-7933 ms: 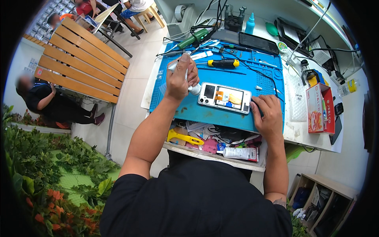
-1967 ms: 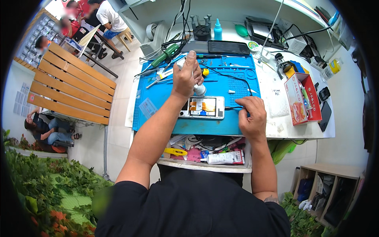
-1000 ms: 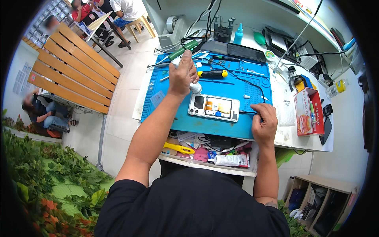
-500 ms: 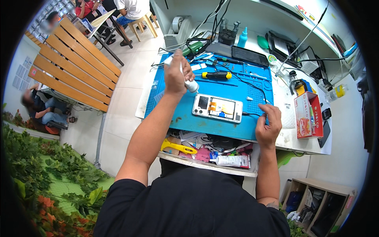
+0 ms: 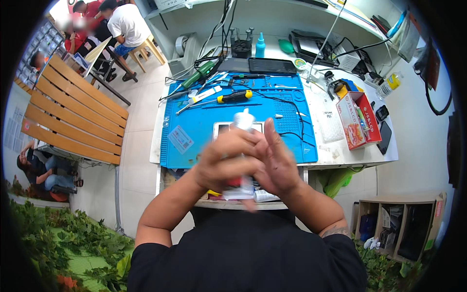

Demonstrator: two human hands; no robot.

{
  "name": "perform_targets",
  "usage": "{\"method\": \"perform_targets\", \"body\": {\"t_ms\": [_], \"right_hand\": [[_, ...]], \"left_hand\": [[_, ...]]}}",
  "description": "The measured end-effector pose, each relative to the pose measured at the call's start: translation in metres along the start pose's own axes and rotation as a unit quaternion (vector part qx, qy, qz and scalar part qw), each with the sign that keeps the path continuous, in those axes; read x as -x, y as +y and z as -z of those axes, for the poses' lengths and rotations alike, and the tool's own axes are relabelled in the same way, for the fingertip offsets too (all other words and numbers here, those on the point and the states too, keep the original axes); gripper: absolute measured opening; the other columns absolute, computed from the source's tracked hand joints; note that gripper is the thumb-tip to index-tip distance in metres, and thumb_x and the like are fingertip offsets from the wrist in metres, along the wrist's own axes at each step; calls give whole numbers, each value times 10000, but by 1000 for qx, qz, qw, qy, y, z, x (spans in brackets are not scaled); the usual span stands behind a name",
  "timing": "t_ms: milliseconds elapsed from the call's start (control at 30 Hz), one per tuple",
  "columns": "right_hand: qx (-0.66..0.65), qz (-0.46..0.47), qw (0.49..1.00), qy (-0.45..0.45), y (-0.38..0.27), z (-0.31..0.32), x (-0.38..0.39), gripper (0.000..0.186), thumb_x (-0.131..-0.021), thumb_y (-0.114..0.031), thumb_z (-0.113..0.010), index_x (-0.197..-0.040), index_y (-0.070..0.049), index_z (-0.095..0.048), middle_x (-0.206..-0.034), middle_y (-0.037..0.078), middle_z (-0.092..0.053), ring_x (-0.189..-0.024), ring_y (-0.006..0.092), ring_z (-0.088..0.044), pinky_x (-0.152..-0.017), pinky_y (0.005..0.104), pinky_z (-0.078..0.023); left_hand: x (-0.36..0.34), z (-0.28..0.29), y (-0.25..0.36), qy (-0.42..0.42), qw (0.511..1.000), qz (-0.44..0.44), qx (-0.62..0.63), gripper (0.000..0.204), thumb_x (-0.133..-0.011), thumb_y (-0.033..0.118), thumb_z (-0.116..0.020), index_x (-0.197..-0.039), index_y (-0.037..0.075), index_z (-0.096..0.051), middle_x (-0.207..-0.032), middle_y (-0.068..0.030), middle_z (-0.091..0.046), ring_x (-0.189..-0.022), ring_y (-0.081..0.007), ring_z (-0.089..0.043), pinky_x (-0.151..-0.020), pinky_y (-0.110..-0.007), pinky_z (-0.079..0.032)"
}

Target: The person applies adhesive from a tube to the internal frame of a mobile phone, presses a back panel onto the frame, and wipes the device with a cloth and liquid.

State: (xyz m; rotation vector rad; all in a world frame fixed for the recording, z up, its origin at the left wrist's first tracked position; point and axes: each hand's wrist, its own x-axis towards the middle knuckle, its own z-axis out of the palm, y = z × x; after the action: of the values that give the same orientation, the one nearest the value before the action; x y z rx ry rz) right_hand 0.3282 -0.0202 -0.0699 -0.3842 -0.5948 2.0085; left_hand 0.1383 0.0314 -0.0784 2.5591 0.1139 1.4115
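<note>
White tube — red-banded — both hands' grip

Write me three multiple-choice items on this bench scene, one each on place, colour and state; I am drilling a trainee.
1. Where does the yellow-and-black-handled screwdriver lie?
A. on the blue work mat
B. on the floor
C. in the red cardboard box

2. What colour is the small dropper bottle at the back?
A. red
B. black
C. teal

3. How is the white squeeze tube held?
A. lying loose on the mat
B. gripped by the left hand, with the right hand against it
C. in the box

Key: 1 A, it rests on the mat; 2 C, body is teal; 3 B, left fingers wrap it.
</note>
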Motion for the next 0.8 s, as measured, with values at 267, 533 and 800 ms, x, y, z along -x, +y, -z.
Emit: {"method": "perform_targets", "body": {"t_ms": [267, 533, 800], "right_hand": [[29, 212, 952, 217, -24, 69, 70, 370, -1115, -278, -796, -1324, -55, -588, -1034, 86, -711, -861, 214, -734, -747, 396, -670], [290, 216, 900, 244, -34, 70, 109, 431, -1082, -217, -835, -1335, 1, -562, -947, 113, -724, -734, 199, -756, -701, 378, -680], [506, 170, 808, 251, -23, 58, 88, 480, -933, -292, -1006, -1209, -60, -688, -854, -27, -685, -757, 35, -606, -668, 251, -511]], "left_hand": [[-26, -55, -14, -18, 965, 176, 195, 789, -983, 396, -911, -1611, 63, -567, -1543, -233, -675, -1436, -411, -665, -1179, -516, -536], [-57, -103, -132, -378, 873, 287, -113, 354, -993, 136, -806, -1347, 122, -810, -1248, -155, -776, -1118, -374, -778, -983, -474, -617], [-69, -58, -83, -135, 901, 390, 138, 248, -1080, 171, -767, -1243, -12, -801, -1111, -155, -781, -1018, -286, -795, -929, -409, -637]]}}
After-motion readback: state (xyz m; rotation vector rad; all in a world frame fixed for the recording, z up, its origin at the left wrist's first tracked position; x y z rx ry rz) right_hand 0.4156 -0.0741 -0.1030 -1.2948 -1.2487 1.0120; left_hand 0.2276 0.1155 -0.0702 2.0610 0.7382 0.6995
